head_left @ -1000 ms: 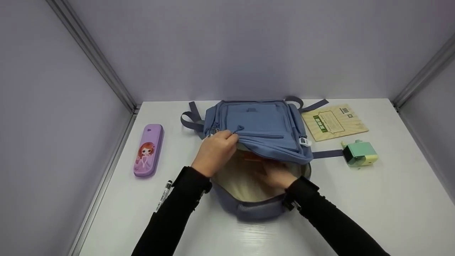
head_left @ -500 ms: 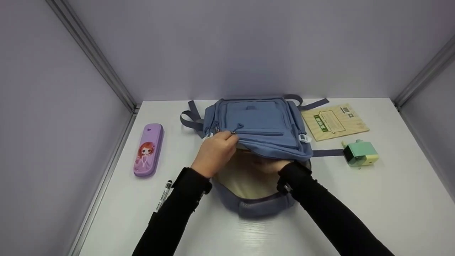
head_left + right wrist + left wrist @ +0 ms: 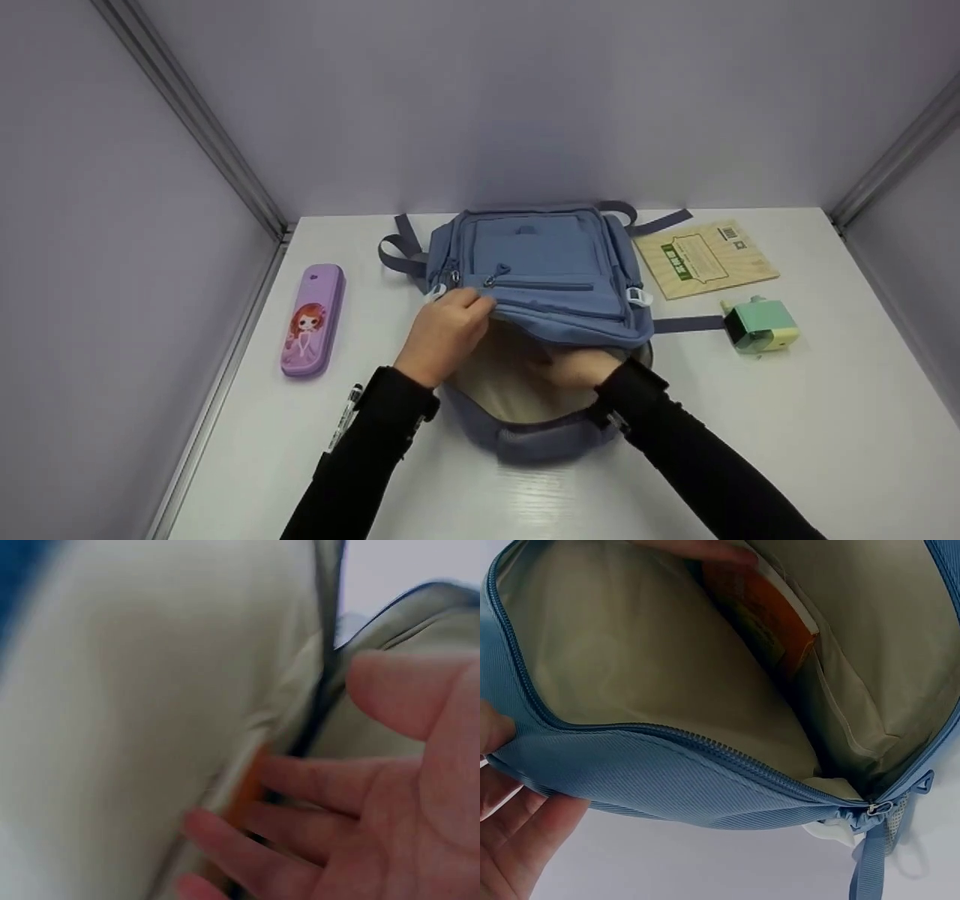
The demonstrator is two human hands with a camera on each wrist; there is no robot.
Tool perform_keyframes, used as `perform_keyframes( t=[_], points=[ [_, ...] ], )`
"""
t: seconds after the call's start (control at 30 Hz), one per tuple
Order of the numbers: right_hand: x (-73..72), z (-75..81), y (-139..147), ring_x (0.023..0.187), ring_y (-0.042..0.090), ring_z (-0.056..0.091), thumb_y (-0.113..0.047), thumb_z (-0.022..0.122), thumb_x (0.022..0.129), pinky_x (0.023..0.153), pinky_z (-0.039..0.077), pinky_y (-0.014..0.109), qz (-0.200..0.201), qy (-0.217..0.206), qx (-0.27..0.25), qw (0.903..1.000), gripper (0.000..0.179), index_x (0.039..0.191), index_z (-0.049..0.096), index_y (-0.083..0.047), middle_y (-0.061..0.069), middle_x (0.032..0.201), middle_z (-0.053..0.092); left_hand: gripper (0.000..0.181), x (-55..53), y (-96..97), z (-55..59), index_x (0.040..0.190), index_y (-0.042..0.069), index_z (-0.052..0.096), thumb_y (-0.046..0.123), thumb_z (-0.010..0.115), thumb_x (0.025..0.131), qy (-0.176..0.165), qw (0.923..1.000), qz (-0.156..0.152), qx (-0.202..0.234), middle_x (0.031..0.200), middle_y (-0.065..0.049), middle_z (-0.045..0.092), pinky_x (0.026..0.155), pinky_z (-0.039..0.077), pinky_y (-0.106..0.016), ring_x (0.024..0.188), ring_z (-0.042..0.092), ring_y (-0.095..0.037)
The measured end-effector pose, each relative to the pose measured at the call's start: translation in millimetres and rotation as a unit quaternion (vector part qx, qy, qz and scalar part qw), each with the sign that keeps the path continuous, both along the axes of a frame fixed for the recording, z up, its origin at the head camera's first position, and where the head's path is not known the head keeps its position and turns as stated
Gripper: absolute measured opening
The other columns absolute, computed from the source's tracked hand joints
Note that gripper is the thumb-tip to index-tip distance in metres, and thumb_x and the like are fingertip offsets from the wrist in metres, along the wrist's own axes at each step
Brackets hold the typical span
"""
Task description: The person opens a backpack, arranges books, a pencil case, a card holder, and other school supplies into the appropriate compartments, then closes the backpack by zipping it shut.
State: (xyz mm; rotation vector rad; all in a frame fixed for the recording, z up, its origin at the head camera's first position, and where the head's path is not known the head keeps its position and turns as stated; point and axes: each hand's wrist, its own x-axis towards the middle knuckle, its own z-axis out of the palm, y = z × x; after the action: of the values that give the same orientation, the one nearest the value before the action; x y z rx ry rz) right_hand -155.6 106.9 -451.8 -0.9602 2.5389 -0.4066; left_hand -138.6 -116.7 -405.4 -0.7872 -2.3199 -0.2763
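Observation:
A blue backpack point(image 3: 532, 244) lies on the white table with its main compartment unzipped toward me. My left hand point(image 3: 448, 330) pinches the edge of its front panel, thumb on one side and fingers on the other, as the left wrist view shows. Inside the beige-lined compartment is my right hand point(image 3: 577, 367), partly covered by the raised panel. Its fingers point(image 3: 315, 784) are fairly straight, the thumb stands apart, and the fingertips are right at an orange-covered book point(image 3: 761, 607). That book sits in the bag beside an inner lining pocket point(image 3: 847, 709).
Left on the table are a purple pencil case point(image 3: 313, 319) with a cartoon girl and a marker point(image 3: 345, 416) beside my left sleeve. To the right lie a tan notebook point(image 3: 705, 259) and a green-and-yellow pencil sharpener point(image 3: 761, 325). Dark straps point(image 3: 686, 324) stick out from the bag.
My right hand has reached deeper under the panel and then come back slightly. An orange edge seen earlier in the head view no longer shows. My left hand has shifted slightly down and left.

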Motion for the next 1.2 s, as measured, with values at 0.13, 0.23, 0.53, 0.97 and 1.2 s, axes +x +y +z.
perform_keyframes(
  t=[0.13, 0.23, 0.53, 0.97, 1.2],
  points=[
    [31.8, 27.2, 15.1, 0.103, 0.022, 0.067, -0.033, 0.051, 0.103, 0.091, 0.054, 0.041, 0.03, -0.075, -0.108, 0.9909, 0.04, 0.126, 0.063, -0.003, 0.013, 0.116, 0.071, 0.013, 12.3, -4.5, -10.8, 0.088, 0.009, 0.07, 0.002, 0.074, 0.078, 0.002, 0.9999, 0.009, 0.005, 0.074, -0.002, 0.061, 0.057, 0.053, -0.029, 0.066, 0.062, -0.02],
    [45.7, 55.3, 41.3, 0.105, 0.016, 0.067, -0.034, 0.049, 0.104, 0.091, 0.055, 0.036, 0.064, -0.114, -0.156, 0.9791, 0.038, 0.128, 0.063, -0.007, 0.008, 0.119, 0.071, 0.016, 25.0, -5.7, -21.0, 0.09, 0.01, 0.072, 0.003, 0.076, 0.077, 0.0, 0.9999, 0.011, -0.003, 0.076, -0.001, 0.063, 0.057, 0.053, -0.027, 0.068, 0.062, -0.018],
    [19.3, 76.0, 128.2, 0.094, -0.01, 0.06, -0.017, 0.05, 0.104, 0.083, 0.051, 0.014, -0.205, -0.01, -0.262, 0.943, 0.032, 0.126, 0.061, 0.004, 0.02, 0.117, 0.069, 0.015, 61.5, -3.6, -61.3, 0.092, 0.013, 0.073, 0.007, 0.078, 0.079, -0.006, 0.999, 0.028, -0.034, 0.078, 0.0, 0.063, 0.057, 0.052, -0.024, 0.071, 0.062, -0.014],
    [-59.6, -46.8, 163.4, 0.136, 0.056, 0.033, -0.022, 0.044, 0.103, 0.113, 0.031, 0.061, -0.394, 0.008, -0.134, 0.9091, 0.059, 0.145, 0.031, 0.017, 0.043, 0.146, 0.032, 0.018, 88.2, -5.4, -104.7, 0.091, 0.017, 0.073, 0.008, 0.08, 0.078, -0.048, 0.9975, 0.052, -0.007, 0.077, 0.002, 0.062, 0.057, 0.05, -0.022, 0.069, 0.059, -0.012],
    [-70.1, -91.6, 162.6, 0.147, 0.055, 0.009, -0.028, 0.04, 0.106, 0.115, 0.011, 0.074, -0.36, -0.008, -0.031, 0.9324, 0.065, 0.151, 0.018, 0.014, 0.039, 0.158, 0.009, 0.015, 88.9, -3.1, -104.1, 0.092, 0.017, 0.073, 0.01, 0.078, 0.081, -0.069, 0.9965, 0.047, -0.009, 0.078, 0.002, 0.062, 0.058, 0.05, -0.022, 0.07, 0.06, -0.011]
  ],
)
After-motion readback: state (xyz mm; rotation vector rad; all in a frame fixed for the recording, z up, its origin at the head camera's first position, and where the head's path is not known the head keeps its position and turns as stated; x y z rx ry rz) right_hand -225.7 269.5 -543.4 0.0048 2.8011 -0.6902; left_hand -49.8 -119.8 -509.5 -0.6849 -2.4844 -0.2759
